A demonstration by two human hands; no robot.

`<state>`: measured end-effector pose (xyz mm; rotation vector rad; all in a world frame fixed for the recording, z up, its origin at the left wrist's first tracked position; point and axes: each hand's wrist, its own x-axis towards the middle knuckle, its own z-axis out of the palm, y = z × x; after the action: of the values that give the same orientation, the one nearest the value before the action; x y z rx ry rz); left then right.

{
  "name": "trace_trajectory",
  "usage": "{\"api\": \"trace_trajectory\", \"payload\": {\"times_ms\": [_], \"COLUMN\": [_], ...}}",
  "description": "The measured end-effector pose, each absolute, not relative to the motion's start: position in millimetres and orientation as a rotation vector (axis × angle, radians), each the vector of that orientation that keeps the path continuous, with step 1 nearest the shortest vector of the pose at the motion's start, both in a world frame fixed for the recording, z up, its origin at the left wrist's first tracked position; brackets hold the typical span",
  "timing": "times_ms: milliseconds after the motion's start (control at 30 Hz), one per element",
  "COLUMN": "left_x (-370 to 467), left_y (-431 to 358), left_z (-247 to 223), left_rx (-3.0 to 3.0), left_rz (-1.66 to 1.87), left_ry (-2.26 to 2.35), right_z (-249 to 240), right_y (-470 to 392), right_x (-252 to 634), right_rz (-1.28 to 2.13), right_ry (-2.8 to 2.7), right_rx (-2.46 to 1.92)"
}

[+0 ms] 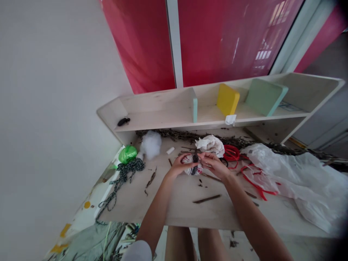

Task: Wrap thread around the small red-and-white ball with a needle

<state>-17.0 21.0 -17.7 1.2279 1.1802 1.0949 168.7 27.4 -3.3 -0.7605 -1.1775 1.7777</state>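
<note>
Over the middle of the desk is a small round bundle of white and red strands (188,169) with a dark band across its middle. My left hand (180,165) grips the bundle from the left, fingers curved along its upper edge. At its right side my right hand (213,164) has thumb and fingertips pinched together by the dark band. What those fingertips hold is too small to make out. Crumpled white paper (210,145) lies just behind my right hand.
White fluff (151,145), a green ball (127,154) and dark cord (127,172) lie left. Red strips (231,153) and a clear plastic bag (293,170) lie right. Twigs (207,199) are scattered in front. A shelf (160,119) with dividers runs along the back.
</note>
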Motion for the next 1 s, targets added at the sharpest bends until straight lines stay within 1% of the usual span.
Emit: {"api": "trace_trajectory", "payload": {"times_ms": [133, 200, 300, 500, 567, 700, 833, 933, 1000], "left_x": [-20.0, -22.0, -22.9, -24.2, -26.3, -30.8, -34.2, -34.2, -31.3], "left_y": [20.7, 18.8, 14.9, 12.8, 13.6, 18.7, 27.7, 32.3, 33.5], "left_z": [-17.9, -14.2, -10.0, -17.9, -19.4, -13.5, -5.2, -6.4, -10.8], "left_rx": [1.233, 1.24, 1.21, 0.984, 0.887, 0.507, 0.244, 0.177, 0.188], "left_rz": [0.959, 0.892, 0.798, 0.794, 0.855, 1.147, 1.345, 1.424, 1.414], "left_ry": [1.084, 1.046, 1.02, 0.855, 0.81, 0.785, 0.845, 0.941, 0.974], "right_z": [-2.1, -3.0, -6.6, -14.1, -15.3, -17.4, -23.6, -28.5, -29.4], "right_y": [25.7, 25.8, 27.3, 33.8, 35.9, 37.7, 36.7, 34.8, 32.8], "right_x": [162.8, 160.0, 157.8, 159.3, 159.6, 158.4, 154.8, 150.6, 147.9], "right_rz": [1.631, 1.546, 1.509, 1.445, 1.405, 1.306, 1.252, 1.25, 1.281], "right_ry": [-1.255, -1.277, -1.276, -1.231, -1.254, -1.367, -1.532, -1.657, -1.718], "right_rx": [-0.896, -0.911, -0.903, -0.968, -0.994, -1.034, -1.002, -0.956, -0.947]}}
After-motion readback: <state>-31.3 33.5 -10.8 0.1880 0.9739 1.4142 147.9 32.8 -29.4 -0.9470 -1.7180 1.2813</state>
